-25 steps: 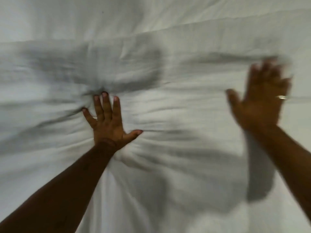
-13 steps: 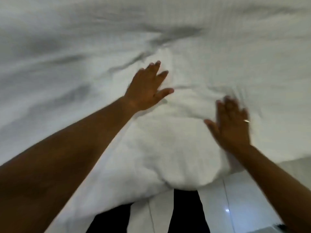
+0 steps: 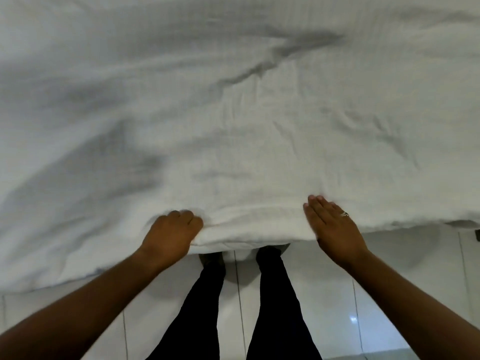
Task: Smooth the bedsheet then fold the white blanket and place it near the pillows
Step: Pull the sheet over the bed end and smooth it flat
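Observation:
A white bedsheet (image 3: 233, 120) covers the bed and fills most of the view, with creases and shallow folds across it. Its near edge hangs over the bed side in front of me. My left hand (image 3: 170, 236) is curled at that edge, fingers closed around a bunch of the white fabric. My right hand (image 3: 332, 224) lies flat and open on the same edge, to the right, fingers together and a ring on one finger. No pillows are in view, and I cannot tell the blanket apart from the sheet.
Below the bed edge lies a white tiled floor (image 3: 389, 307). My legs in black trousers (image 3: 275, 307) stand close against the bed. A small dark object (image 3: 477, 235) shows at the right border.
Both hands have drawn back from the middle of the bed to its near edge. The left hand went from flat and spread to closed on the fabric. The view tilted down to the floor.

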Demonstrator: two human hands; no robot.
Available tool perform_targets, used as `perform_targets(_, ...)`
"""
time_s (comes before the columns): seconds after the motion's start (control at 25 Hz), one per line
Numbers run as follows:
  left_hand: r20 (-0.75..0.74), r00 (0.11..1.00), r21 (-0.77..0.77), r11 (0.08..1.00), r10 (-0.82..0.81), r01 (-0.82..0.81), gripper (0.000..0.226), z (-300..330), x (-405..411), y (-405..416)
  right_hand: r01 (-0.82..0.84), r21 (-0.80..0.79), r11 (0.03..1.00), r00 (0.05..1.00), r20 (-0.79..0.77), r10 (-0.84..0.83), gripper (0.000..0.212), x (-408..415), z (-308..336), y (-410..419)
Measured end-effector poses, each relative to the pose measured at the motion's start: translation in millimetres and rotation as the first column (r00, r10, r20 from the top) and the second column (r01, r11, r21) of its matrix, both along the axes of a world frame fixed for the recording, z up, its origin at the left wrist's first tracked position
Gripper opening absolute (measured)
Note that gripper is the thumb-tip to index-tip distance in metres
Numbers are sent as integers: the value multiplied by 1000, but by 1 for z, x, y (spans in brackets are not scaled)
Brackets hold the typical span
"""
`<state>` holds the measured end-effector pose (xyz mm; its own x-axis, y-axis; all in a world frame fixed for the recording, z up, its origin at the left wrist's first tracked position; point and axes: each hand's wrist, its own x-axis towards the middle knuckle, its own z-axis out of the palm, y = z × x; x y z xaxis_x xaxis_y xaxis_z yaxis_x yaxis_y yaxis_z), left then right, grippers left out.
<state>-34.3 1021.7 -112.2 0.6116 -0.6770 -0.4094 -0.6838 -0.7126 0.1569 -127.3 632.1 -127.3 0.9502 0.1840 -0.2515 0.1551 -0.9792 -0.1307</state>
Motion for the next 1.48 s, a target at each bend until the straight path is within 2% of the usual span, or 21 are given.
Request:
perform_targets(0.12, 25, 998, 69, 996, 55, -57, 16, -10, -42, 18, -16, 9, 1000, 997, -78, 16, 49, -35, -14, 29)
perform_targets(0.2, -20, 989, 106, 984, 148, -145, 20, -14, -53, 15, 35, 17, 999, 986, -163, -32, 56, -42, -11, 36)
perform_targets(0.32, -91, 973, -51, 974, 214, -219, 56, -7, -53, 4, -8, 139, 990, 982, -186, 34, 73, -39, 6, 23)
perform_targets(0.4, -59, 964, -185, 946, 258, -265, 75, 3, -50, -36, -8, 252, 968, 986, -157, 49, 80, -19, 14, 44)
perform_targets(0.52, -30, 931, -172, 916, 364, -363, 77, -9, -22, -114, 174, 310, 935, 984, -100, -150, 69, 26, 5, 106)
perform_targets(0.6, 45, 920, -111, 917, 389, -383, 77, -32, -2, -111, 197, 232, 952, 980, -26, -197, 64, 42, -15, 108)
perform_targets(0.68, 147, 906, -44, 917, 398, -396, 84, -49, 1, -51, 215, 24, 976, 974, 66, -216, 66, 28, -37, 54)
perform_targets(0.72, 184, 882, -3, 898, 433, -440, 90, -51, 0, -12, 289, -81, 954, 954, 101, -281, 68, 15, -42, 17)
perform_targets(0.8, 208, 805, 86, 810, 555, -581, 100, -45, 6, 52, 507, -174, 845, 862, 92, -498, 74, 3, -37, -43)
perform_targets(0.84, 184, 781, 138, 771, 597, -622, 103, -42, 13, 70, 616, -182, 766, 784, 43, -620, 80, 7, -30, -55)
perform_targets(0.88, 153, 766, 149, 752, 624, -642, 106, -37, 21, 76, 689, -157, 708, 716, -2, -698, 86, 19, -21, -55)
perform_targets(0.92, 153, 760, 125, 751, 631, -649, 106, -35, 27, 72, 713, -134, 688, 694, -4, -720, 88, 33, -13, -43)
perform_targets(0.96, 171, 771, 85, 770, 614, -632, 103, -35, 30, 59, 689, -108, 717, 723, 43, -689, 85, 49, -7, -17)
perform_targets(1.0, 180, 792, 23, 802, 584, -597, 98, -34, 33, 37, 615, -46, 787, 787, 96, -610, 79, 67, -6, 21)
perform_targets(1.08, 167, 874, -107, 890, 456, -444, 85, -35, 41, -11, 344, 137, 929, 929, 97, -358, 69, 104, -1, 113)
perform_targets(1.16, 183, 932, -164, 945, 312, -284, 75, -45, 51, -34, 135, 215, 967, 986, 67, -153, 65, 127, -10, 169)
perform_targets(1.2, 204, 931, -165, 948, 303, -273, 74, -52, 63, -24, 157, 195, 968, 984, 54, -171, 65, 132, -22, 166)
perform_targets(1.28, 250, 862, -111, 897, 441, -427, 85, -61, 83, 38, 327, -3, 945, 944, 51, -327, 69, 121, -47, 114)
perform_targets(1.36, 285, 781, -35, 820, 556, -571, 98, -57, 95, 115, 495, -173, 851, 864, -1, -503, 83, 106, -52, 37)
perform_targets(1.44, 235, 785, 29, 803, 574, -595, 102, -43, 100, 140, 615, -146, 775, 764, -135, -631, 100, 117, -33, 2)
perform_targets(1.48, 215, 793, 19, 810, 570, -587, 101, -38, 106, 122, 637, -106, 763, 749, -144, -646, 101, 129, -22, 9)
